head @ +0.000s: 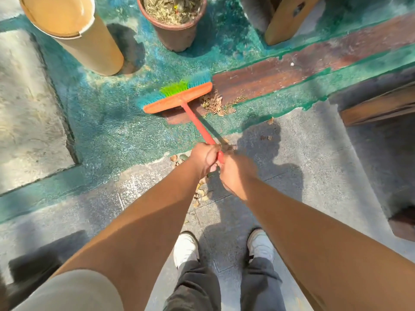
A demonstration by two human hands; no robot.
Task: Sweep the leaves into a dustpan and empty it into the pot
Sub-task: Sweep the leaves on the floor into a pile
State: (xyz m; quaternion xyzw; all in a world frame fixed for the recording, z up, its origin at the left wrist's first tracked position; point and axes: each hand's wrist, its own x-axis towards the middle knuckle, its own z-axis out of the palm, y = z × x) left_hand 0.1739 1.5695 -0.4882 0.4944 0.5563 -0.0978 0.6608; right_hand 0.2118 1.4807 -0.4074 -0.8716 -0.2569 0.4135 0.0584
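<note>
Orange broom (179,98), two hands (205,157) gripping, one pot (173,19)

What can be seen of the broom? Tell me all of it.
The broom has an orange, plastic-looking head with blue bristles and a green tuft in the middle, and a thin red handle. The head lies on the green-painted floor, bristles pointing away from the person, its right end beside a small pile of dry leaves. The handle slants back to the person, where the left hand and right hand both grip it, fingers curled round.
</note>
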